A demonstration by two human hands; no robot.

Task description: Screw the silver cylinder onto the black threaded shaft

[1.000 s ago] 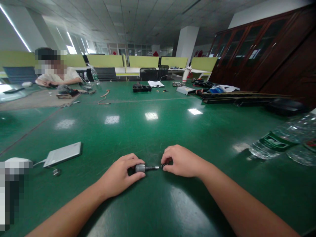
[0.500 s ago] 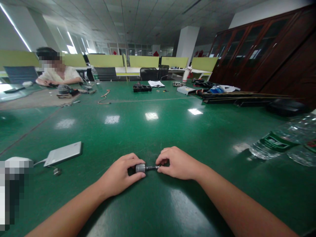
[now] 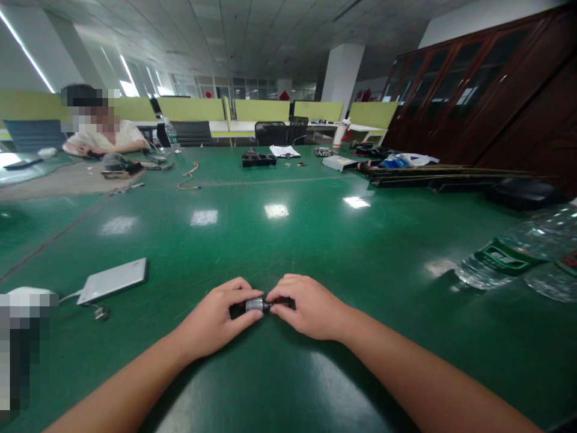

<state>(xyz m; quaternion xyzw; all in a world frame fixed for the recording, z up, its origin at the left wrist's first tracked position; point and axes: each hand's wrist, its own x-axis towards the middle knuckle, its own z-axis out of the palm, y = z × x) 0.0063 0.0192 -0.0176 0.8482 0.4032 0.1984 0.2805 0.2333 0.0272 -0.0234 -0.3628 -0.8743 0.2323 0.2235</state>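
A small silver metal cylinder (image 3: 255, 305) with a thin dark shaft lies low over the green table (image 3: 234, 240), near the middle of the view. My left hand (image 3: 220, 313) grips the cylinder from the left between thumb and fingers. From the right, my right hand (image 3: 306, 305) pinches the dark shaft close to the cylinder's right end. Most of the shaft is hidden behind those fingertips. The two hands' fingertips are nearly touching.
On the left lie a white power bank (image 3: 112, 281) and a small metal piece (image 3: 101, 313). Plastic bottles (image 3: 500, 258) lie at the right. Further back are a black tray (image 3: 258, 160), dark rails (image 3: 406, 178) and a seated person (image 3: 106, 132).
My right hand has moved left along the shaft, up to the cylinder, and now covers the shaft's far part. My left hand has stayed on the cylinder, almost in place.
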